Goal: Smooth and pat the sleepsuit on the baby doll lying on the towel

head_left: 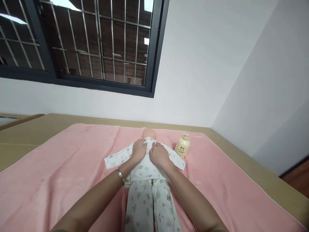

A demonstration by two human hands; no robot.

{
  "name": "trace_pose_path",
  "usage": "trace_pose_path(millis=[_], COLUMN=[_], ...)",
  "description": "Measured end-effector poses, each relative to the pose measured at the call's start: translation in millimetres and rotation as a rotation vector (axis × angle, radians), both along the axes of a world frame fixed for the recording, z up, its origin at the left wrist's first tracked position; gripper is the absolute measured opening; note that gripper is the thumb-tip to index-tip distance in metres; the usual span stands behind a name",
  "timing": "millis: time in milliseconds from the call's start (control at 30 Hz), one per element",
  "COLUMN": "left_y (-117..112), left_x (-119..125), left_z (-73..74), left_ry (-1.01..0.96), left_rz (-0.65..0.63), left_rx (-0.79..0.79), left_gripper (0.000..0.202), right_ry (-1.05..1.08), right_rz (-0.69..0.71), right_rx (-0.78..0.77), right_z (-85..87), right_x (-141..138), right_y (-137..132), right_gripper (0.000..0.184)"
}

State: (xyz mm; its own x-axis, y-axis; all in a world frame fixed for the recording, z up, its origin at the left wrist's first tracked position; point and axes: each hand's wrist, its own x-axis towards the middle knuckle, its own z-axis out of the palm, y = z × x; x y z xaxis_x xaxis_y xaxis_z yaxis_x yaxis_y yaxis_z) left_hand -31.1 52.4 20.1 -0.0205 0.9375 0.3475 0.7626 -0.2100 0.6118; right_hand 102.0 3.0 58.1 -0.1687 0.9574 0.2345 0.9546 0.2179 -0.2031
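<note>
A baby doll (149, 133) lies on its back, its head toward the wall, with sleeves spread to both sides. It wears a white patterned top (146, 170) and matching trousers (142, 203). My left hand (139, 150) rests on the left side of the top's chest, fingers stretched out and pointing to the collar. Opposite it, my right hand (158, 154) lies on the chest with its fingers slightly bent. Both hands touch the cloth, and neither grips anything that I can see. A silver bracelet (120, 175) circles my left wrist.
A cream pump bottle (182, 145) stands beside the doll's right-hand sleeve. Beneath everything spreads a pink blanket (74, 167) with some folds, over a tan surface (241, 154). A white wall (188, 80) and a dark-framed barred window (101, 42) rise behind.
</note>
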Motion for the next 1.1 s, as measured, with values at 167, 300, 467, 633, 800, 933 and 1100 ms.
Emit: trace_pose_path(millis=[167,300,467,633,800,933,1100], left_y=[-12,-32,-24,-24,-40,-33,-19], left_x=[0,11,11,13,18,11,10], left_z=[7.8,11.4,23.9,23.3,9.0,10.1,17.5], left_ry=[0.032,0.133,0.136,0.17,0.231,0.201,0.138], left_rz=[0.058,-0.077,-0.069,-0.05,0.007,0.004,0.0], left_rx=[-0.029,0.052,0.008,0.007,0.009,-0.019,-0.04], left_gripper=[0.043,0.047,0.048,0.048,0.052,0.051,0.048], right_ry=[-0.018,-0.004,-0.02,-0.002,0.054,0.053,0.017], right_rz=[0.035,-0.08,0.019,0.094,0.086,0.098,0.122], right_rx=[-0.074,-0.074,-0.022,-0.031,-0.062,-0.072,-0.073], right_z=[11.7,16.4,8.6,7.8,15.3,15.5,16.7], right_x=[7,11,4,12,29,29,17], right_y=[3,18,4,2,24,22,-1], right_gripper=[0.039,0.048,0.049,0.046,0.043,0.041,0.04])
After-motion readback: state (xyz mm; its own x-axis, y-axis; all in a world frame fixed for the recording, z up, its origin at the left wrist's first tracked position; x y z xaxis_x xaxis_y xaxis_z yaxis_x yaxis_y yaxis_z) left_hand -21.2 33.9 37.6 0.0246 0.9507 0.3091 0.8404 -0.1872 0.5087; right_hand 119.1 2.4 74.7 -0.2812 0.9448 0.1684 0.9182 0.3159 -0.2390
